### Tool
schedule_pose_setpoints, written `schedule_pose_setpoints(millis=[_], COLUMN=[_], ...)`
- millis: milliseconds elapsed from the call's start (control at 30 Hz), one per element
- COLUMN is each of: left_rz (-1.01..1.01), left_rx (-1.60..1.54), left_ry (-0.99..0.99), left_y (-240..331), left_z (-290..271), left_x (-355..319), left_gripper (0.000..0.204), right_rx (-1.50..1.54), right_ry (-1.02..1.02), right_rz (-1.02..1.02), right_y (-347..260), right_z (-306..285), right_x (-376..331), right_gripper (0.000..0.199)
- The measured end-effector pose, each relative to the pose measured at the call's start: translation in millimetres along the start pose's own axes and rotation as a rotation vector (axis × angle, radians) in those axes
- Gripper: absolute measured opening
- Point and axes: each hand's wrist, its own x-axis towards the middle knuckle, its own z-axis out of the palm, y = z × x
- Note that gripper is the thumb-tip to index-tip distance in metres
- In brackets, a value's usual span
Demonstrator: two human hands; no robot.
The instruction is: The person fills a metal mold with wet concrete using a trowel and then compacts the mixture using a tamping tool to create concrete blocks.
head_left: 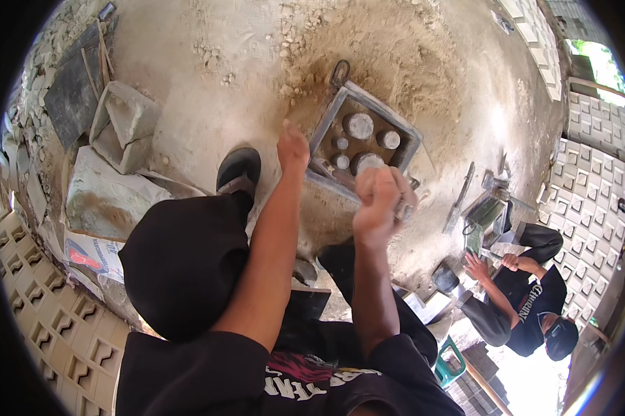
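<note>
Fingers of your right hand (380, 201) are forming a blurred fist before the square box (331, 123), upper centre.
Your left hand (293, 147) is sitting beside its left edge; I cannot tell how far those fingers are opening, or whether your fist is gripping anything. It is hiding some lower rim; cylinders (359, 126) are standing inside; ground (215, 104) is stretching upper left.

I'm seeing the person's left fisheye head camera peering steeply down, catching the near forearms (274, 239) at close range, the square frame (328, 123) farther off, and patterned walls (589, 201) bending at left and right.
</note>
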Motion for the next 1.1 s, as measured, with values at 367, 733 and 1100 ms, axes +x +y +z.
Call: schedule_pose_setpoints(millis=[367, 733, 1100], left_rz=[0.149, 0.246, 0.295], left_rx=[0.078, 0.201, 0.275], left_ry=[0.039, 0.051, 0.110], left_y=[20.1, 22.8, 19.9], left_z=[0.8, -1.1, -1.5], left_x=[-3.2, -8.6, -2.3], left_gripper=[0.079, 0.076, 0.072], right_rx=[-0.032, -0.194, -0.019], right_ry=[0.133, 0.175, 0.217], right_rz=[-0.430, -0.185, -0.153], right_y=[24.9, 11.1, -22.9], right_z=[-3.0, 11.8, 5.4], right_x=[35.9, 56.3, 88.9], right_gripper=[0.035, 0.051, 0.053])
